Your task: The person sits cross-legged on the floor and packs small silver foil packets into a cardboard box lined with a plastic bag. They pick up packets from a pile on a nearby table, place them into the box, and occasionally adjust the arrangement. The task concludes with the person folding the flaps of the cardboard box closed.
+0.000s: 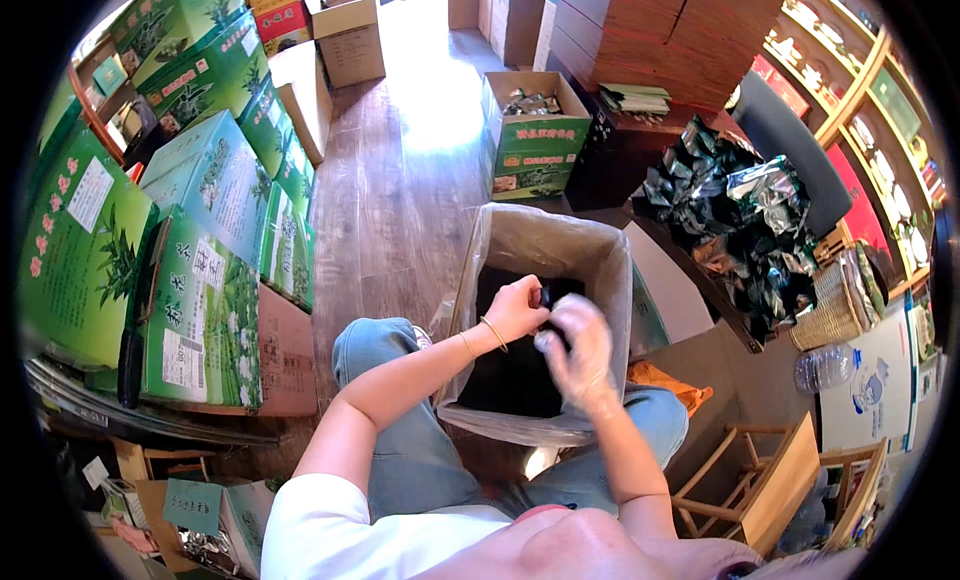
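Between my knees stands a cardboard box lined with clear plastic [551,218]. Dark loose material [499,389], possibly tea leaves, covers its bottom. Over the box, my left hand [517,308] pinches a small dark packet [546,296] in its fingertips; a gold bangle circles that wrist. My right hand [583,351] wears a thin clear plastic glove and is blurred by motion. Its thumb and fingers curve around the packet's near side, and whether they grip anything is hidden in the blur.
Dark foil pouches [720,212] lie heaped on a table at right. Beyond my box, an open green carton [536,149] holds small packets. Green cartons [82,227] are stacked at left. A wooden stool [776,490] and a clear plastic bottle [821,368] are at right.
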A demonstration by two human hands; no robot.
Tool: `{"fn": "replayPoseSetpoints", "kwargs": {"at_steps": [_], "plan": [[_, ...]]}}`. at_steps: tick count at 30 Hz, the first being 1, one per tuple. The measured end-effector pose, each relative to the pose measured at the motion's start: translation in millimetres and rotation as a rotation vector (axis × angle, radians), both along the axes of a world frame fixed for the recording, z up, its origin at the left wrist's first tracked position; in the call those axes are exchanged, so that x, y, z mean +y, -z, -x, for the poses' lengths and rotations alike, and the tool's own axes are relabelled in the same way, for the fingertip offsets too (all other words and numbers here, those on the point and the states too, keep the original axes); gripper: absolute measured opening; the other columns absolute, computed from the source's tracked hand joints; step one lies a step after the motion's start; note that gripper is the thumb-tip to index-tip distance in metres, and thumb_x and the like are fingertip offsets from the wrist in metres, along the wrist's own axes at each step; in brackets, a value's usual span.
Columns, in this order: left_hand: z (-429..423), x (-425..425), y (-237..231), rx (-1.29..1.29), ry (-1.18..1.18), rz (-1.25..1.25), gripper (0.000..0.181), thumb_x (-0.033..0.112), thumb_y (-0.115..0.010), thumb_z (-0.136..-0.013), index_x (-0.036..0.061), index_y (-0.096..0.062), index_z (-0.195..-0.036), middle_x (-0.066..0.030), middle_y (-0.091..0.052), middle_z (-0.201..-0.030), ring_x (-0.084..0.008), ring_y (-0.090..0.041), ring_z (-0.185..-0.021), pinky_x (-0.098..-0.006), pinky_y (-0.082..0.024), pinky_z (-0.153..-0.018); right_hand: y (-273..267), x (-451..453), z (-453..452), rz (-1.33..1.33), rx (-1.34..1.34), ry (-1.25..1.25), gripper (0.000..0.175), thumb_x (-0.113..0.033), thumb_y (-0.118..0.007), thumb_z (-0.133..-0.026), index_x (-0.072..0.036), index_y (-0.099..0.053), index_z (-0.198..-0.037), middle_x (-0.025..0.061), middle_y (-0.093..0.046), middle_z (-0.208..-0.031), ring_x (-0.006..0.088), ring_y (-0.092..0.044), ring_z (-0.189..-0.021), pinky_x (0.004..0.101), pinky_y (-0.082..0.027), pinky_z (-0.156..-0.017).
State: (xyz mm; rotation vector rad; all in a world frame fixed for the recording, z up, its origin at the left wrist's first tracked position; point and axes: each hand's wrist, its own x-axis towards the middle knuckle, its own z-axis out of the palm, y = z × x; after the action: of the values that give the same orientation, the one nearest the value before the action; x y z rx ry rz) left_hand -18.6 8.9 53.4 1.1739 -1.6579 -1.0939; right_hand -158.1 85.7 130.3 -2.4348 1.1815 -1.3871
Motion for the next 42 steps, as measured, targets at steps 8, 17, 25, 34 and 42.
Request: {"fn": "replayPoseSetpoints", "kwargs": {"at_steps": [8,17,25,34,42], "plan": [[-5.8,11.3,-27.7,0.084,0.039,-0.141,0.028,-0.002,-0.059,-0.079,0.0066,-0.041,-0.098,-0.0077,-0.058,-0.059,-0.0151,-0.062,-0.057,-0.0319,-0.046,-0.051,49.4,1.5,1.6,-0.198,0.218,0.111,0.025,0.004,-0.051,-0.079,-0.002,-0.054,-0.103,0.0191,-0.059,-0.093,0.0372,-0.058,-0.085,0.0458,-0.049,-0.075],[5.4,23.6,-21.5,-0.350,0.158,0.430,0.040,0.013,-0.067,-0.075,0.0087,-0.041,-0.105,-0.0116,-0.063,-0.073,-0.0338,-0.065,-0.069,-0.0442,-0.050,-0.059,93.0,-12.0,6.5,-0.689,-0.695,0.015,0.035,-0.001,-0.050,-0.088,0.001,-0.049,-0.123,0.0144,-0.060,-0.109,0.0202,-0.056,-0.102,0.0352,-0.046,-0.087],[13.6,20.9,-18.1,-0.451,0.126,0.503,0.039,0.011,-0.066,-0.075,0.0061,-0.042,-0.105,-0.0123,-0.062,-0.071,-0.0326,-0.064,-0.065,-0.0418,-0.049,-0.055,74.1,-13.5,17.4,-0.461,-0.206,0.166,0.017,-0.006,-0.051,-0.086,-0.002,-0.059,-0.101,0.0203,-0.063,-0.089,0.0346,-0.062,-0.084,0.0434,-0.047,-0.074],[11.3,35.4,-7.2,-0.403,0.208,0.561,0.040,0.011,-0.064,-0.075,0.0068,-0.043,-0.109,-0.0112,-0.061,-0.072,-0.0318,-0.064,-0.064,-0.0416,-0.050,-0.056,116.6,-9.3,34.5,-0.379,0.105,0.119,0.033,-0.010,-0.050,-0.089,-0.002,-0.052,-0.122,0.0161,-0.060,-0.110,0.0291,-0.058,-0.102,0.0380,-0.045,-0.090],[10.4,49.2,-9.0,-0.383,0.287,0.557,0.042,0.015,-0.068,-0.076,0.0063,-0.043,-0.109,-0.0120,-0.059,-0.067,-0.0310,-0.063,-0.063,-0.0405,-0.048,-0.057,110.2,-11.9,23.5,-0.936,-0.098,0.167,0.038,-0.026,-0.062,-0.086,-0.008,-0.056,-0.119,0.0131,-0.063,-0.112,0.0234,-0.060,-0.103,0.0371,-0.047,-0.088]]}}
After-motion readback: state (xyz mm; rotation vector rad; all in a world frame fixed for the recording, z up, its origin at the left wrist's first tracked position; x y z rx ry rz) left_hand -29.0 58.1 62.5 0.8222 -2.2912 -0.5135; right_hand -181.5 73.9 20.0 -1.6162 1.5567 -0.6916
